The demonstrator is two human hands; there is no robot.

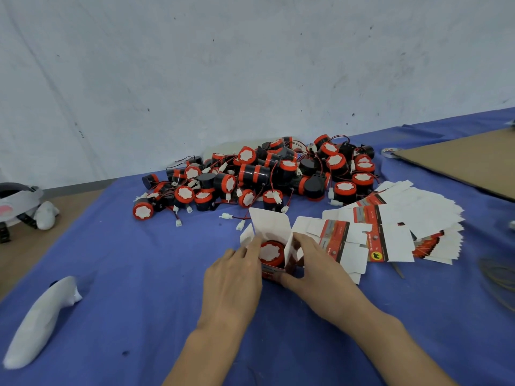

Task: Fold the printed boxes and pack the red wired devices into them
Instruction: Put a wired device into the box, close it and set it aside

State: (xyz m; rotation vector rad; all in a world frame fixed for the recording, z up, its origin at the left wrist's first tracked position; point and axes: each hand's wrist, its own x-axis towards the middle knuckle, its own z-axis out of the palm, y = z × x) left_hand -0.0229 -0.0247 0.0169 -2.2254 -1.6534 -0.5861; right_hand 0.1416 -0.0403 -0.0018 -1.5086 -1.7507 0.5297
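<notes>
Nearest, two bare forearms reach up the blue-covered desk [111,246] to a printed box [271,227] standing upright between them, its top flaps open and white inside. One red wired device [269,252] sits down in the box, white face up. The left grip [237,271] is released, with straight fingers pressed against the box's left wall and flap. The right grip [315,266] grasps the box, thumb low on the near wall and fingers over the right flap.

Card this thin probably weighs almost nothing and creases easily, so it is best held by the walls near the corners and folded along its scored lines. The device looks like hard, fairly solid plastic, and its loose lead could snag under a flap.

Beyond the box, the pile of devices [264,174] spreads toward the far wall, with a few white plugs trailing close to the far flap. Flat box blanks [404,224] fan out just to the right, crowding that side. Open cloth lies left and near. A white object [41,321] rests well apart at near left, and a cardboard sheet [459,162] lies far right.
</notes>
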